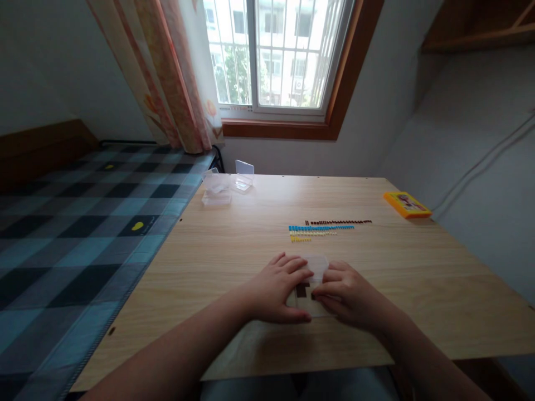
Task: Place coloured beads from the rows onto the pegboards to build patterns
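Note:
A clear plastic box [318, 309] lies on the table in front of me, its see-through lid [320, 266] tipped back on the far side. Dark brown pieces [301, 290] sit inside the box. My left hand [281, 287] rests along the box's left side, fingers and thumb spread. My right hand [343, 292] is at the right side of the box, thumb and forefinger pinched on a small dark brown piece [313, 296]. Its exact shape is mostly hidden by the fingertips.
Beyond the hands run rows of tiny brown [340, 222], blue [320, 228], cream [311, 234] and yellow pieces [300, 239]. Clear plastic boxes [217, 196] stand at the far left of the table [234, 245]. An orange-yellow box [407, 205] lies far right. A bed [112, 223] adjoins the left.

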A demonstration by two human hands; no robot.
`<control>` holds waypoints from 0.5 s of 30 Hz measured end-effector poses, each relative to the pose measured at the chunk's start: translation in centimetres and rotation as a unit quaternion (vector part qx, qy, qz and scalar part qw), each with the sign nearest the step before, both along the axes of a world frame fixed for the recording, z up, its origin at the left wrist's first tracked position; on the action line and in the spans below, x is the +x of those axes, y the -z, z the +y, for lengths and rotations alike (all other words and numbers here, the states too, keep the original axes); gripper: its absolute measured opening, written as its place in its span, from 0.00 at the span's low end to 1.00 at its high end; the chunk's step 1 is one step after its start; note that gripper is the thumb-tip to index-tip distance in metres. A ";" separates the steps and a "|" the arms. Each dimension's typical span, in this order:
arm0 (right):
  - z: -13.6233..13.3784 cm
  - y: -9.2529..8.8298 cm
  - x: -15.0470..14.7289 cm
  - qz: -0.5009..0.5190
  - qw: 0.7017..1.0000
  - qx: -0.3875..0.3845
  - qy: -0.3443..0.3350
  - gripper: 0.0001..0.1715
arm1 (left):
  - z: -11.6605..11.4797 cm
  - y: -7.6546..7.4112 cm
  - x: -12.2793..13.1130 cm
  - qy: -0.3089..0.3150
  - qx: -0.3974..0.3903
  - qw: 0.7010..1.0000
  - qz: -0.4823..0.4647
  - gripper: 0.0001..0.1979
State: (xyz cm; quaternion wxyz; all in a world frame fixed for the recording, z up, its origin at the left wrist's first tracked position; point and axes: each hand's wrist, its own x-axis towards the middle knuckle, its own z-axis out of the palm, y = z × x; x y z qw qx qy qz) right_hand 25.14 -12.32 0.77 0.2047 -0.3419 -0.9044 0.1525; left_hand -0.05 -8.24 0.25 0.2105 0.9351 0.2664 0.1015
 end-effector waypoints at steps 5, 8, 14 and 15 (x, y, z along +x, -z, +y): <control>-0.1 -0.3 0.0 0.027 1.000 -0.006 -0.008 0.11 | 0.0 0.0 0.0 0.002 0.000 1.000 0.001 0.45; -0.2 -0.5 -0.1 0.004 1.000 -0.012 -0.011 0.11 | 0.0 -0.2 0.0 -0.001 -0.004 1.000 0.013 0.45; -0.1 -0.2 -0.1 0.007 1.000 0.002 0.001 0.12 | 0.0 -0.3 0.0 -0.002 -0.008 1.000 0.010 0.45; 0.0 -0.2 -0.1 0.007 1.000 0.007 0.005 0.12 | 0.0 -0.3 0.0 -0.002 -0.008 1.000 0.009 0.45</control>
